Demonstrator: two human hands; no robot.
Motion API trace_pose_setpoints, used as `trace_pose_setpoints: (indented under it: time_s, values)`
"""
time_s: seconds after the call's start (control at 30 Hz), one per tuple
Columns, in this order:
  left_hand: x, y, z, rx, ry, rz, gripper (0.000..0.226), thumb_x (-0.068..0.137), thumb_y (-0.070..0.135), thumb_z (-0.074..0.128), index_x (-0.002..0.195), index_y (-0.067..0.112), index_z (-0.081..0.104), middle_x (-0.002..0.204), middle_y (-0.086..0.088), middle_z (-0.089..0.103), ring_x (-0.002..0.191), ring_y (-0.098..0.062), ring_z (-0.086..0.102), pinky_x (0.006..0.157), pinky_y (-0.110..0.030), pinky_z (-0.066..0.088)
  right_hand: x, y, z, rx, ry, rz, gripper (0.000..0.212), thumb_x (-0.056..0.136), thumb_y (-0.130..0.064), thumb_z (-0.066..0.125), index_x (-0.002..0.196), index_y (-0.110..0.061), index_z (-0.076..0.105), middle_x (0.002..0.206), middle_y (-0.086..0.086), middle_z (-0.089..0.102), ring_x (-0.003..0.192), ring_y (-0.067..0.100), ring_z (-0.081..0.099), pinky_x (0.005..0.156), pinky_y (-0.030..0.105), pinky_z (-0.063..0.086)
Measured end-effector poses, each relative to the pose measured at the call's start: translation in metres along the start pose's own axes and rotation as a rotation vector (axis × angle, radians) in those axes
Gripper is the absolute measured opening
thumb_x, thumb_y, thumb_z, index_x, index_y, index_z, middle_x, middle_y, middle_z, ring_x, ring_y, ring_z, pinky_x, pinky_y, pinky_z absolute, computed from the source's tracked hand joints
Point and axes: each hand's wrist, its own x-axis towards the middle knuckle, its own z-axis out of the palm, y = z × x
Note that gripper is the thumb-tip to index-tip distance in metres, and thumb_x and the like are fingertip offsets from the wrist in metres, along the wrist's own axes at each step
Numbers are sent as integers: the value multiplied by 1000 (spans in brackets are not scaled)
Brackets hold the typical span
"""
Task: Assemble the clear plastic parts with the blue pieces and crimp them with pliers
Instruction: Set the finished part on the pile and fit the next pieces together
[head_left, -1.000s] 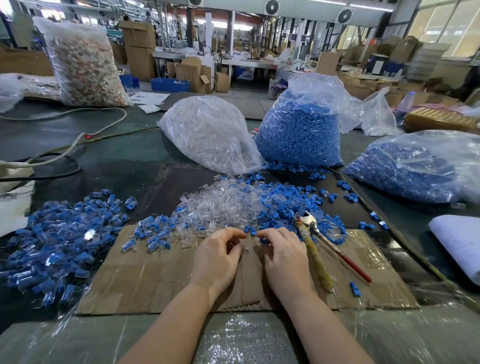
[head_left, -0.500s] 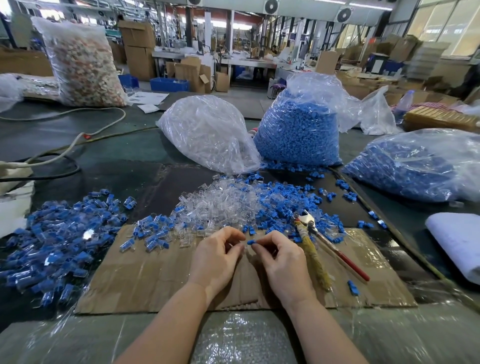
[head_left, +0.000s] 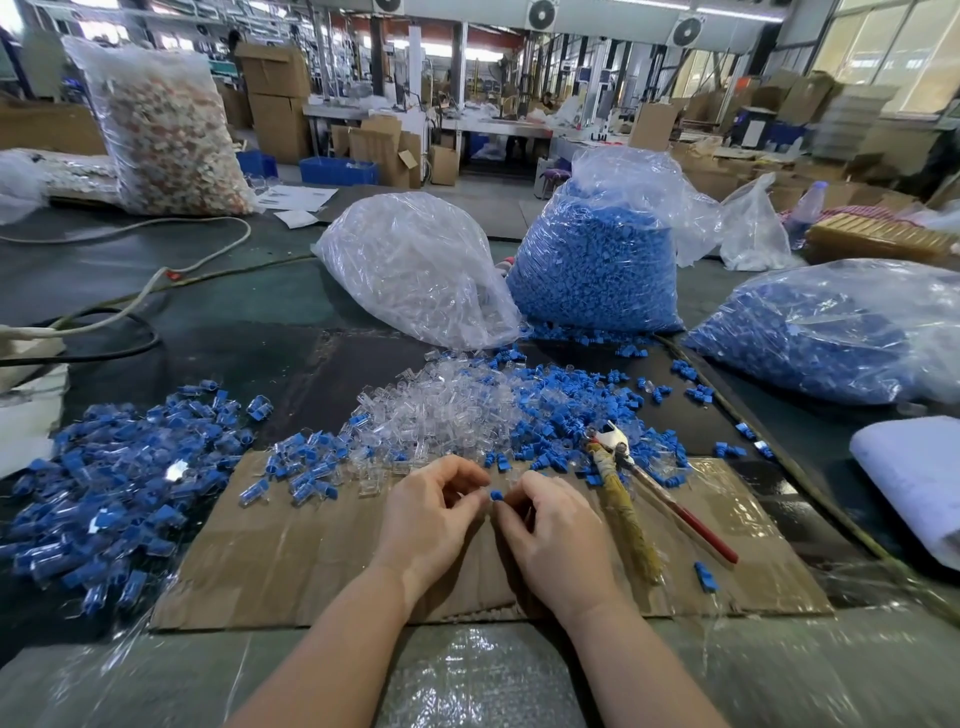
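My left hand (head_left: 434, 512) and my right hand (head_left: 553, 530) meet over the cardboard sheet (head_left: 291, 561), fingertips almost touching. A small blue piece (head_left: 496, 495) is pinched in my right fingers. My left fingers curl round something small and clear that I can barely see. Behind my hands lie a heap of loose clear parts (head_left: 441, 410) and a scatter of blue pieces (head_left: 561, 400). The pliers (head_left: 639, 493), with one rag-wrapped and one red handle, lie on the cardboard to the right of my right hand. Assembled blue-and-clear parts (head_left: 104, 493) are piled at the left.
At the back stand a bag of clear parts (head_left: 415, 270) and two bags of blue pieces (head_left: 597, 260) (head_left: 831, 332). White and black cables (head_left: 130, 301) cross the table's left. A white roll (head_left: 914, 478) lies at the right edge. One stray blue piece (head_left: 704, 576) sits on the cardboard.
Both hands have lifted slightly off the pile's edge and drawn together. The blue piece between my fingertips now shows, where a second ago it was hidden.
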Motion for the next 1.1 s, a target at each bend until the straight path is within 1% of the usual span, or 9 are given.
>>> trace_pose_setpoints:
  time_s: [0.1,0.23,0.4,0.7,0.77,0.83,0.9,1.03,1.1]
  values:
    - [0,0,0,1,-11,0,19,80,7,69,79,26,66,78,5,66,74,-11,61,71,-20,51,0,1,2,-9,-16,1,21,86,-28,63,73,-24,47,76,-5,57,79,16,50,67,24,30]
    - [0,-1,1,23,-5,4,24,82,10,68,78,32,63,77,7,67,74,-10,62,72,-23,51,0,1,1,-1,-22,-17,17,86,-27,65,75,-17,56,77,-2,60,79,16,51,68,26,36]
    - [1,-3,2,23,-13,12,29,84,11,66,77,38,61,77,10,67,74,-7,62,75,-26,52,0,1,0,13,6,-31,15,84,-24,67,76,-15,59,75,-4,60,76,13,49,65,22,33]
    - [2,-5,3,-6,22,2,27,84,11,65,77,37,62,75,11,66,69,-1,59,67,-13,47,-2,-2,-2,67,69,-71,11,81,-23,71,80,-15,64,77,-7,61,75,12,54,68,25,44]
    - [2,-5,3,-26,23,-6,25,84,9,65,79,33,64,75,10,66,71,-5,61,72,-21,51,-2,-2,-3,92,85,-64,12,80,-18,72,90,-16,66,85,-9,62,80,9,55,73,23,46]
    - [2,-4,3,-37,23,-12,20,84,8,66,81,29,65,75,7,67,72,-11,62,75,-30,53,-2,-2,-4,113,83,-71,22,80,-14,72,101,-18,67,92,-9,63,87,6,54,80,16,43]
    - [2,-4,3,-21,19,-4,16,84,9,66,84,25,67,76,7,67,73,-11,62,76,-32,53,-2,-3,-6,125,67,-92,27,79,-12,72,106,-19,69,97,-8,64,93,6,54,84,11,39]
    - [2,-4,2,-15,12,7,13,84,9,65,87,22,69,77,5,68,74,-12,63,75,-31,53,-2,-3,-7,112,36,-101,25,80,-12,72,103,-19,71,96,-4,64,94,13,57,83,26,49]
    - [2,-3,2,-4,13,12,14,84,9,65,86,22,68,77,6,67,74,-11,62,74,-28,53,-1,-3,-7,108,38,-97,23,80,-13,72,103,-18,72,96,-4,64,94,13,57,83,28,49]
